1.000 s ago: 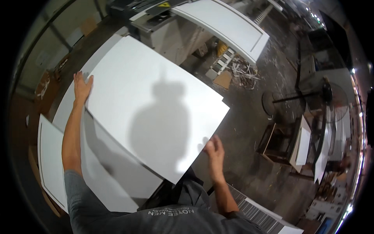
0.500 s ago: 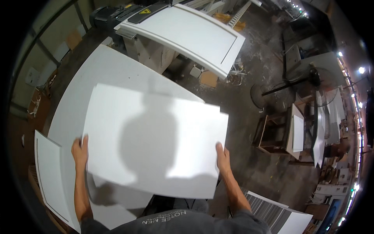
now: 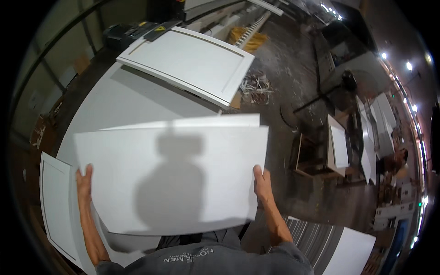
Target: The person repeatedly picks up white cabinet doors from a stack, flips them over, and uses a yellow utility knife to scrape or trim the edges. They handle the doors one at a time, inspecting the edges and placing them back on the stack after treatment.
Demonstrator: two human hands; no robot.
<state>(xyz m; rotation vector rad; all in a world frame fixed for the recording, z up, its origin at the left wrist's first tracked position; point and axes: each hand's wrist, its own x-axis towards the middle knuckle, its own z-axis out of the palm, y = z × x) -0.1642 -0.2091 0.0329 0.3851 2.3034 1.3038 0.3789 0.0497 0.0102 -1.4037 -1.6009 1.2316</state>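
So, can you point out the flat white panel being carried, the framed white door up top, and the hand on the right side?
flat white panel (image 3: 174, 178), head view, middle of its shadowed face.
framed white door (image 3: 188, 62), head view, its recessed centre.
right hand (image 3: 262, 185), head view, back of the hand gripping the panel's right edge.

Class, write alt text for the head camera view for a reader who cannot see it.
Two bare hands, left hand and right hand, grip the side edges of a large white flat panel. Beyond it lie a white worktable and a framed white cabinet door.

Panel held betw. hands, over table; framed door behind, another door left.
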